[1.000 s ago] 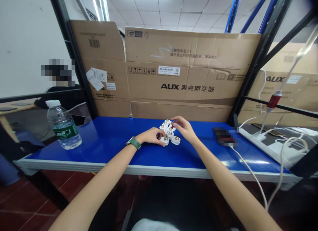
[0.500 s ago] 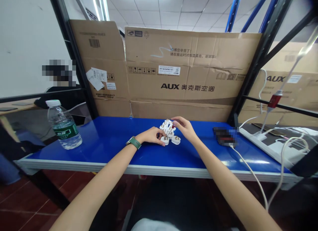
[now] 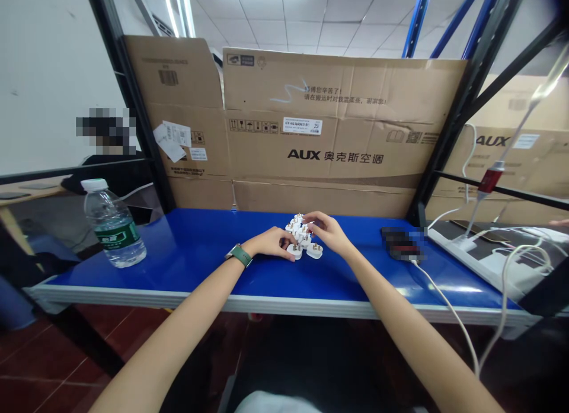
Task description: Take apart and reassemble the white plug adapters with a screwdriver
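Observation:
Several white plugs [image 3: 315, 250] with brass-coloured pins pointing up are grouped in a cluster on the blue tabletop. From the left, my left hand [image 3: 272, 242] rests on the table, its fingers curled around the near-left plug [image 3: 294, 251]. A green-strapped watch [image 3: 240, 255] is on that wrist. My right hand [image 3: 328, 230] reaches in from the right, fingers bent and fingertips at the upper right side of the cluster, on a white plug there. Its fingers partly hide what they touch.
A water bottle [image 3: 114, 226] stands at the left of the blue table [image 3: 200, 271]. To the right lie a dark device [image 3: 402, 244] with a cable and a white power strip [image 3: 475, 262]. A cardboard sheet [image 3: 338, 128] walls off the back. A person [image 3: 106, 164] sits beyond, at left.
My right hand has shifted slightly left and down at the cluster, its fingers bending more. The red spot by its fingertips is hidden now. My left hand stays in place.

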A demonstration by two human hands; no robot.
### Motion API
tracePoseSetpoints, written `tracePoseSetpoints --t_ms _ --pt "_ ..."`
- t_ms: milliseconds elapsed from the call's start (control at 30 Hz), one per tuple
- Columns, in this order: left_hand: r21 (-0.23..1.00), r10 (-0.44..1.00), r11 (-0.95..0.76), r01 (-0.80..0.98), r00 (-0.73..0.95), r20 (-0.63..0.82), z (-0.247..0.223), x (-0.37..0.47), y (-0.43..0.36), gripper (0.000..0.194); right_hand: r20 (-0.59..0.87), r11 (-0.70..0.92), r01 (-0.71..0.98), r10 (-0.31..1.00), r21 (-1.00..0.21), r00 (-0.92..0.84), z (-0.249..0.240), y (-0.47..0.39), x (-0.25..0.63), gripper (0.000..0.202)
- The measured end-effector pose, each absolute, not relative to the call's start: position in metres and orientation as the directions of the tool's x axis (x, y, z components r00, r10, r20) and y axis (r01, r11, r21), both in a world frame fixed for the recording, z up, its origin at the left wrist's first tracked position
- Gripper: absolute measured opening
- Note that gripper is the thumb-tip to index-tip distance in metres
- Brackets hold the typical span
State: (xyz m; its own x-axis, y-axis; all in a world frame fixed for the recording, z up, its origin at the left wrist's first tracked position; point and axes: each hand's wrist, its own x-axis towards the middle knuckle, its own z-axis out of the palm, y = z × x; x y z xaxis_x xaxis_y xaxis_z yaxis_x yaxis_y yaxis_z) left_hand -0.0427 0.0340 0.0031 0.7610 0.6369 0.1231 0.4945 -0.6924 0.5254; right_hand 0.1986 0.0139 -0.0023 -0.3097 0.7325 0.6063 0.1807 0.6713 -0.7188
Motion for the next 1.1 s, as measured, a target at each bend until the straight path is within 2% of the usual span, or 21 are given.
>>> tracePoseSetpoints --t_ms 167,400,500,567,667,767,833,933,1100 --pt "0.528 0.629 -0.703 0.476 0.763 0.149 0.004 -0.043 0.033 0.049 0.612 0.681 0.182 0.723 -0.709 -0.320 -0.003 0.013 0.197 0.033" --pt "0.516 0.629 -0.713 0.475 0.759 0.169 0.003 -0.043 0.035 0.053 0.679 0.682 0.115 0.731 -0.723 -0.066 0.000 0.017 0.200 0.039" --pt "0.527 0.645 -0.698 0.485 0.745 0.170 0.001 -0.043 0.036 0.051 0.650 0.650 0.147 0.758 -0.746 -0.055 0.000 0.016 0.204 0.034" --pt "0.563 0.671 -0.669 0.485 0.721 0.177 0.000 -0.043 0.036 0.051 0.664 0.666 0.236 0.741 -0.708 -0.097 0.001 0.013 0.205 0.033" --pt "0.689 0.702 -0.588 0.425 0.691 0.173 0.001 -0.043 0.036 0.053 0.728 0.766 0.393 0.626 -0.508 -0.279 0.004 0.005 0.203 0.032" --pt "0.790 0.689 -0.526 0.315 0.702 0.179 0.004 -0.042 0.035 0.050 0.681 0.838 0.423 0.534 -0.345 -0.501 0.006 -0.003 0.198 0.030" --pt "0.804 0.668 -0.523 0.284 0.723 0.179 0.006 -0.042 0.034 0.046 0.653 0.846 0.421 0.525 -0.328 -0.546 0.005 -0.006 0.195 0.036" --pt "0.802 0.645 -0.524 0.285 0.748 0.156 0.007 -0.043 0.035 0.044 0.660 0.852 0.411 0.515 -0.325 -0.546 0.003 -0.006 0.192 0.028" --pt "0.827 0.614 -0.484 0.286 0.784 0.088 -0.001 -0.043 0.042 0.057 0.649 0.846 0.397 0.530 -0.357 -0.545 0.000 0.001 0.192 0.017"
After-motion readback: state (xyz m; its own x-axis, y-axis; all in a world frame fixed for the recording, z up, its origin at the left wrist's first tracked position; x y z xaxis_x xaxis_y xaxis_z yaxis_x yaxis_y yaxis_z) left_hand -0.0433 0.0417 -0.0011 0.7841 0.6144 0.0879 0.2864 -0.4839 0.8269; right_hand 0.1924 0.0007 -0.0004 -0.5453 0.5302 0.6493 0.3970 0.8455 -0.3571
